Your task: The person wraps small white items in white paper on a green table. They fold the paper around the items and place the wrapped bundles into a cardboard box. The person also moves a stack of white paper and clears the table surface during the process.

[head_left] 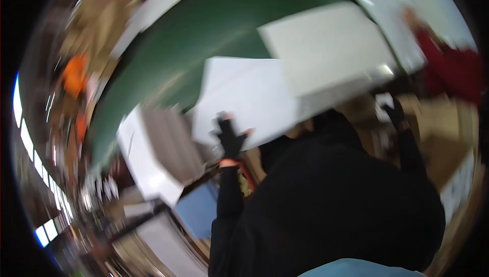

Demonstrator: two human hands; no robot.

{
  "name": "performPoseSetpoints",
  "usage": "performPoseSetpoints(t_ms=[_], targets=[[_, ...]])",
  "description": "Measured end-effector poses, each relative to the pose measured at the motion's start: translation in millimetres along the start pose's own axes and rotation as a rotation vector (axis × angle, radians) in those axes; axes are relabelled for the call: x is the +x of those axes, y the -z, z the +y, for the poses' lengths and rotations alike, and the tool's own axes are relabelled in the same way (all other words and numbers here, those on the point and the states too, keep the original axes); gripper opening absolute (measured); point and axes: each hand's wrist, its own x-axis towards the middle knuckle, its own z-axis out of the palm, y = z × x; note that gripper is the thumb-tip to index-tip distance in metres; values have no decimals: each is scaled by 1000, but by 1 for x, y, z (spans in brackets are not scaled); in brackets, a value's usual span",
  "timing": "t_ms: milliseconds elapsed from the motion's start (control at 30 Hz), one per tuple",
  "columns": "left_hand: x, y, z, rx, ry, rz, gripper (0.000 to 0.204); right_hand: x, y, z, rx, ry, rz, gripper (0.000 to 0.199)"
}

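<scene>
My left hand [231,138], in a black glove that leaves the fingertips bare, lies with fingers spread on the near left part of a white sheet [249,96]. That sheet rests on a green surface. Off to the right, low beside my body, my right hand [396,114], also gloved in black, is closed on a small white piece [383,107]; blur hides what it is. A larger off-white sheet [331,48] lies beyond and to the right of the first one, with a greyish near edge.
A stack of grey-brown sheets [170,144] with a white sheet [140,155] on its left side stands left of my left hand. The green belt-like surface [224,22] curves across the back. At the far right, a person in a red sleeve [433,55] reaches over a pale surface. Cardboard [440,119] lies right.
</scene>
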Motion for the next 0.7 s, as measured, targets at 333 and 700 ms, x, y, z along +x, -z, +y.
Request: performPoseSetpoints(t_ms=[333,700], targets=[[30,17,20,34,21,-185,107,-164,118,69,-418,-919,222,64],[43,29,3,-56,-63,-187,104,-40,52,-20,-250,-229,420,40]])
